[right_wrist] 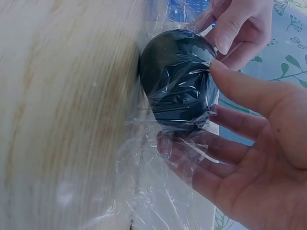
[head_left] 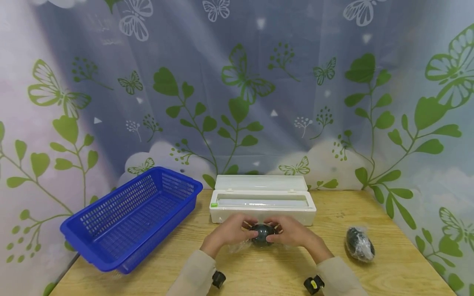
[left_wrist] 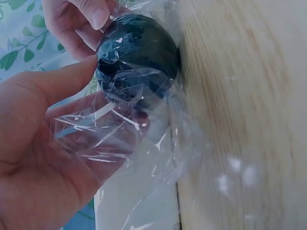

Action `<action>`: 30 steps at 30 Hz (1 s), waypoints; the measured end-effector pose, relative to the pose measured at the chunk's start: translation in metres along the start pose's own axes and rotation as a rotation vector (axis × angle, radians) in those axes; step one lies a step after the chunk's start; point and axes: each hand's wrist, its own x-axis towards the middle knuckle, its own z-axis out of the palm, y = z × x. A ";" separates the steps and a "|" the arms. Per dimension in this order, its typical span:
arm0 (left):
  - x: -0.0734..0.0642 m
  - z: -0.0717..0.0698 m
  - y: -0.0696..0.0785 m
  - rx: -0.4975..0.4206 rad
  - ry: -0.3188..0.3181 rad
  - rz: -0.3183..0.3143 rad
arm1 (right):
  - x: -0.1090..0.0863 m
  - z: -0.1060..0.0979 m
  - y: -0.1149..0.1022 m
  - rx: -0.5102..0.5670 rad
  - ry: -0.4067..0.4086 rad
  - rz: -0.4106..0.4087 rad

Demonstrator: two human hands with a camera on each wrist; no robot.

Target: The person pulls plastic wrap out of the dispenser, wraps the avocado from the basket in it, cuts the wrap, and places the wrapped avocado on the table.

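A dark green, smooth oval fruit that looks like an avocado [head_left: 262, 235] sits on the table, partly covered in clear cling film [left_wrist: 115, 129]. My left hand [head_left: 235, 229] holds its left side, thumb in front and fingers behind. From the right, my right hand [head_left: 290, 231] holds it the same way. Loose film spreads beneath the fruit and over the fingers of both hands, as the right wrist view shows around the film-covered avocado [right_wrist: 180, 79]. Just behind the hands stands a white cling film box [head_left: 263, 214] with its lid raised and a roll inside.
A blue perforated basket [head_left: 129, 259] stands at the left of the wooden table [head_left: 259, 275]. On the right lies another dark oval fruit [head_left: 359, 244] wrapped in film. A butterfly-and-leaf patterned curtain [head_left: 207, 102] hangs behind the table.
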 end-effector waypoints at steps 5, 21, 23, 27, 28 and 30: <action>0.003 0.004 -0.002 0.001 0.016 0.034 | 0.003 0.005 0.001 -0.047 0.042 -0.031; 0.001 0.004 -0.001 0.008 0.010 0.006 | 0.003 0.007 0.001 -0.099 0.048 -0.034; 0.001 0.003 -0.002 0.000 0.002 0.003 | 0.002 0.005 0.000 -0.084 0.045 -0.031; 0.002 0.003 -0.002 0.001 -0.011 0.003 | 0.001 0.003 -0.003 -0.061 0.035 -0.028; 0.001 0.003 -0.002 -0.001 -0.015 0.005 | 0.000 0.002 -0.004 -0.055 0.031 -0.023; 0.001 0.002 -0.002 -0.005 -0.020 0.007 | 0.000 0.002 -0.005 -0.045 0.021 -0.014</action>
